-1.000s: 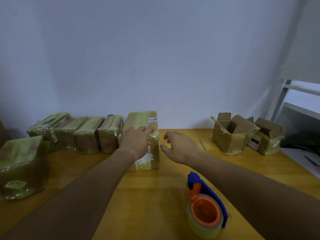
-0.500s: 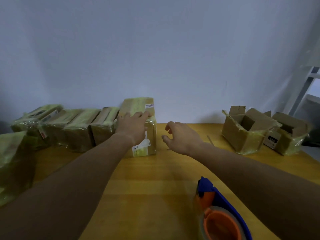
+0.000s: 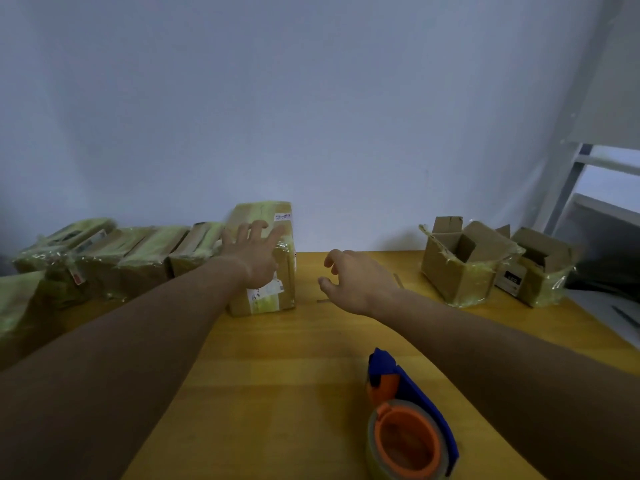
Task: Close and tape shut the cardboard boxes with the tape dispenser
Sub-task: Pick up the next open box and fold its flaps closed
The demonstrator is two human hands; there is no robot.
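The spread fingers [image 3: 258, 230] of the left hand [image 3: 254, 256] lie flat and wide across the top of a tall brown cardboard box wrapped in yellowish clear tape [image 3: 266, 271], the palm over its near upper edge; nothing is curled round it. The right hand [image 3: 356, 280] hangs just to the right of that box, above the yellow wooden table [image 3: 277, 358], its fingers loosely bent and apart, holding nothing and not touching the box.

The taped box stands upright at the back of the table against the pale blue-grey wall [image 3: 311, 98], a white label on its front face. To its left, touching it, runs a row of lower taped brown cardboard boxes [image 3: 138, 258], and another taped package [image 3: 20, 303] sits nearer at the left edge.

Well apart on the right stand two open brown cardboard boxes with raised flaps [image 3: 464, 261], side by side near the table's far right corner.

Near the front, under the right forearm, lies the blue tape dispenser with an orange hub and a roll of clear tape [image 3: 408, 424], untouched.
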